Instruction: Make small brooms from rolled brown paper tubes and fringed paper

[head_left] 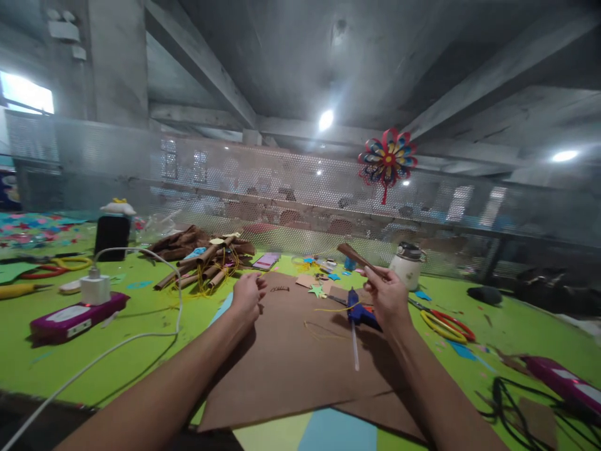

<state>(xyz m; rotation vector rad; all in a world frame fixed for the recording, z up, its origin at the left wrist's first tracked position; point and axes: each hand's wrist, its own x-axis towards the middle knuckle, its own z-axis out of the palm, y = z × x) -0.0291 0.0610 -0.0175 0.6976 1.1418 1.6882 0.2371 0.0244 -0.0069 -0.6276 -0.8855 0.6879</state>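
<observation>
My right hand [387, 294] is closed around one end of a rolled brown paper strip [354, 257], which points up and to the left. My left hand [248, 295] hovers over the left edge of a brown cardboard sheet [291, 369]; its fingers are loosely bent and a little apart, with nothing visible in them. Just left of my right hand, a blue glue gun [357, 312] lies on the cardboard, a clear glue stick [355, 354] extending toward me. Thin yellow string [323, 332] trails across the sheet. Beyond it sits a green paper star [316, 290].
Brown paper rolls [206, 260] tied with yellow string are piled at back left. A purple power strip [77, 316] with a white cable stands left. Scissors [451, 326] and a white jug [407, 268] are at right. A mesh screen [282, 181] bounds the green table.
</observation>
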